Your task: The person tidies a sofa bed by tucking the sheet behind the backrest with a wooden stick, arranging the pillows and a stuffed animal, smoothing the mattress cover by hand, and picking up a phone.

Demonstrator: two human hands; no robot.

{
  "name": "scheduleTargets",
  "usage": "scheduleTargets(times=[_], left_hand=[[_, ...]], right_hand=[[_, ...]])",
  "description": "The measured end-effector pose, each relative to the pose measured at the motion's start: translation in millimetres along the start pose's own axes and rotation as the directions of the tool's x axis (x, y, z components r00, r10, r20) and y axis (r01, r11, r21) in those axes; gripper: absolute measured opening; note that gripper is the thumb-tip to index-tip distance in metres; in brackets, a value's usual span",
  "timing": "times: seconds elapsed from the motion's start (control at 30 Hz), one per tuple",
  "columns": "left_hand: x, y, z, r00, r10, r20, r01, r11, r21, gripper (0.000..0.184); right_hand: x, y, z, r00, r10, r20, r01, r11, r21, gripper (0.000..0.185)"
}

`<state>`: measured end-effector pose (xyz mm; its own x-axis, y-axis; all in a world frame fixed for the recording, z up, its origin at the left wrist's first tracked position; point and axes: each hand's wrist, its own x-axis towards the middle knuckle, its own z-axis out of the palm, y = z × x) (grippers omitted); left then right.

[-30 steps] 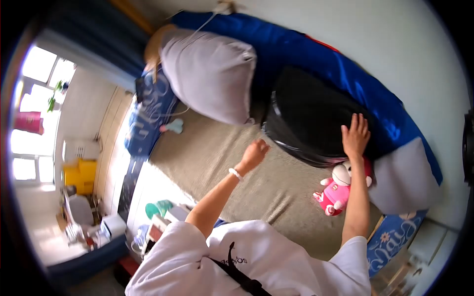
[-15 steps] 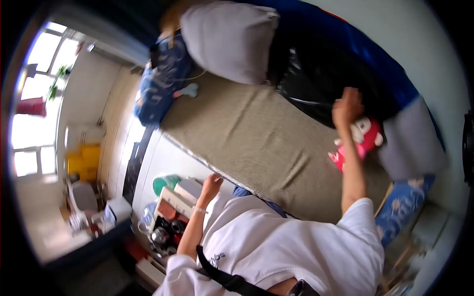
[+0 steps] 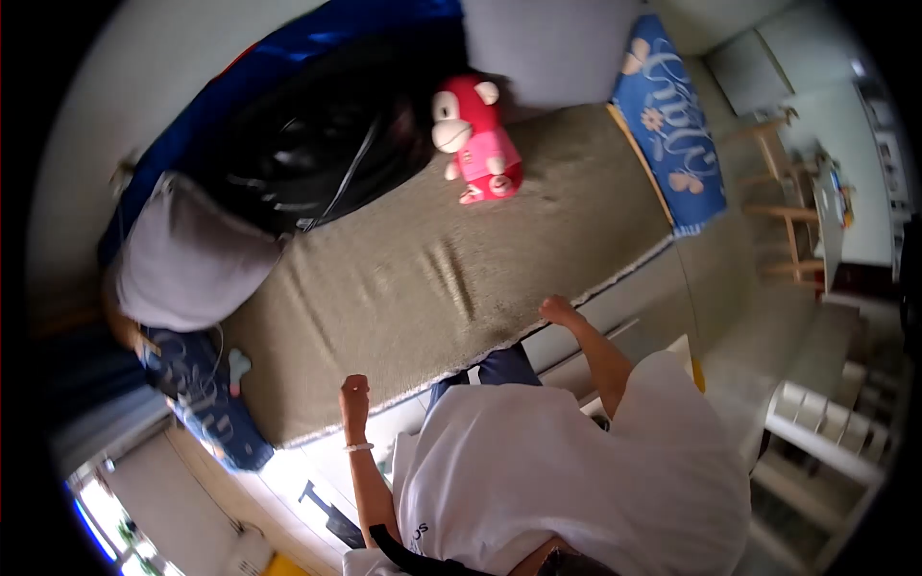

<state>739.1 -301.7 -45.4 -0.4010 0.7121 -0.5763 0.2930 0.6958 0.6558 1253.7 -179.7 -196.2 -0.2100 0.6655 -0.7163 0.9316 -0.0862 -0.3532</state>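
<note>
- Head view: looking down on a couch seat [image 3: 384, 278] covered in dull brown, running from one patterned blue armrest cloth [image 3: 206, 408] at the left end to another patterned blue armrest cloth [image 3: 672, 125] at the right.
- Near the back edge, toward the right: a red and pink plush monkey [image 3: 490, 154], sitting upright, facing partly left, out of reach of both hands as posed.
- Just left of it, along the back edge: a big glossy black bundle [image 3: 298, 144] (bag or cushion, cannot tell which), in front of shiny blue fabric [image 3: 206, 96].
- At the left end, leaning near the back corner: a grey pillow [image 3: 187, 254]; at the right back corner: a second grey pillow [image 3: 557, 48].
- Near the left front corner, beside the armrest cloth: a small pale blue bone-shaped thing [image 3: 239, 363].
- Left hand [image 3: 354, 392] near the front edge, toward the left corner: fingers curled shut, with nothing visible in hold.
- Right hand [image 3: 559, 311] near the front edge, right of the middle: fingers bent inward, too blurred to tell how tightly or around what.
- Judging progress: pillows and monkey apparently settled along the back; mostly flat across the seat, but creased in the middle and left, so perhaps not fully smooth.
</note>
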Motion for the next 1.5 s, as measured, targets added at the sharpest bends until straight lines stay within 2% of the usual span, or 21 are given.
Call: scheduleTargets(times=[0.03, 0.1, 0.2, 0.27, 0.33, 0.4, 0.6, 0.67, 0.77, 0.8, 0.83, 0.87, 0.9, 0.93, 1.0, 1.07, 1.13, 1.2, 1.27, 1.33, 1.5], left_hand=[[-1.0, 43.9, -0.5, 0.999, -0.032, -0.019, 0.032, 0.999, 0.04, 0.011], [16.2, 60.6, 9.8, 0.999, 0.025, 0.022, -0.024, 0.998, -0.05, 0.014], [22.5, 82.9, 34.6, 0.986, 0.066, 0.154, -0.055, 0.995, -0.078, 0.019], [20.6, 91.0, 50.1, 0.975, 0.058, 0.214, -0.05, 0.998, -0.044, 0.02], [13.1, 97.2, 62.8, 0.946, 0.052, 0.319, -0.066, 0.997, 0.033, 0.018], [7.8, 98.0, 70.9, 0.949, 0.03, 0.315, -0.058, 0.995, 0.078, 0.019], [-13.1, 104.2, 91.5, 0.981, -0.088, 0.171, 0.058, 0.983, 0.173, 0.017], [-22.1, 108.0, 109.8, 0.987, -0.127, 0.096, 0.105, 0.974, 0.201, 0.016], [-33.9, 101.1, 139.1, 0.975, -0.169, 0.146, 0.133, 0.964, 0.228, 0.016], [-37.9, 102.9, 153.0, 0.966, -0.204, 0.161, 0.159, 0.954, 0.254, 0.015], [-42.6, 128.4, 169.4, 0.975, -0.154, 0.158, 0.092, 0.934, 0.344, 0.015], [-44.2, 151.1, 186.5, 0.982, -0.12, 0.146, 0.051, 0.912, 0.408, 0.017], [-44.1, 167.6, 202.4, 0.986, -0.095, 0.14, 0.033, 0.918, 0.395, 0.018], [-44.6, 183.3, 213.6, 0.988, -0.075, 0.137, 0.016, 0.92, 0.392, 0.019], [-44.3, 214.5, 232.3, 0.984, -0.129, 0.124, 0.076, 0.928, 0.365, 0.021], [-40.1, 234.3, 242.2, 0.981, -0.056, 0.187, -0.016, 0.931, 0.366, 0.022], [-37.2, 249.8, 248.2, 0.987, -0.034, 0.154, -0.023, 0.936, 0.35, 0.022], [-33.4, 252.2, 250.0, 0.981, -0.058, 0.183, -0.022, 0.912, 0.41, 0.022], [-30.3, 252.0, 250.3, 0.982, -0.071, 0.175, -0.009, 0.906, 0.422, 0.022], [-30.8, 248.0, 251.5, 0.978, -0.095, 0.185, 0.004, 0.898, 0.441, 0.022], [-32.2, 231.7, 262.1, 0.972, -0.148, 0.184, 0.053, 0.896, 0.442, 0.023]], right_hand=[[-6.0, 17.3, -6.9, 0.999, 0.034, -0.024, -0.033, 0.999, 0.024, 0.027], [-24.1, 36.0, -22.4, 0.94, -0.157, -0.302, 0.126, 0.985, -0.12, 0.027], [-56.0, 19.7, -60.1, 0.921, 0.034, -0.389, 0.008, 0.994, 0.107, 0.027], [-60.3, 26.8, -71.1, 0.941, 0.074, -0.33, -0.033, 0.991, 0.128, 0.027], [-63.4, 36.2, -80.8, 0.866, 0.168, -0.471, 0.0, 0.942, 0.337, 0.025], [-55.6, 60.8, -102.2, 0.894, 0.25, -0.37, -0.095, 0.916, 0.389, 0.024], [3.4, 188.5, -175.6, 0.725, 0.358, -0.588, -0.264, 0.933, 0.243, 0.02], [45.3, 250.6, -207.2, 0.741, 0.003, -0.671, -0.17, 0.968, -0.183, 0.02], [89.0, 296.3, -249.8, 0.57, 0.141, -0.809, -0.318, 0.946, -0.06, 0.025], [102.8, 308.8, -269.4, 0.641, 0.244, -0.728, -0.338, 0.941, 0.018, 0.027], [133.8, 356.8, -253.7, 0.594, 0.168, -0.787, -0.314, 0.949, -0.034, 0.029], [171.7, 413.5, -239.6, 0.587, -0.057, -0.808, -0.39, 0.855, -0.343, 0.027], [159.8, 394.3, -265.9, 0.698, 0.08, -0.712, -0.309, 0.93, -0.198, 0.027], [162.4, 393.4, -266.8, 0.653, 0.139, -0.745, -0.252, 0.967, -0.04, 0.026], [181.4, 415.7, -269.5, 0.782, 0.238, -0.576, -0.339, 0.938, -0.073, 0.034], [195.4, 419.0, -250.9, 0.57, 0.139, -0.809, -0.47, 0.864, -0.182, 0.043], [197.8, 424.5, -259.2, 0.578, 0.091, -0.811, -0.442, 0.871, -0.217, 0.045], [186.1, 376.5, -306.6, 0.578, 0.554, -0.599, -0.594, 0.789, 0.157, 0.041], [193.4, 377.5, -316.1, 0.567, 0.468, -0.678, -0.576, 0.814, 0.08, 0.041], [201.2, 379.7, -328.9, 0.702, 0.325, -0.634, -0.409, 0.912, 0.015, 0.019], [214.9, 400.2, -338.8, 0.72, 0.289, -0.631, -0.423, 0.904, -0.068, 0.012]])
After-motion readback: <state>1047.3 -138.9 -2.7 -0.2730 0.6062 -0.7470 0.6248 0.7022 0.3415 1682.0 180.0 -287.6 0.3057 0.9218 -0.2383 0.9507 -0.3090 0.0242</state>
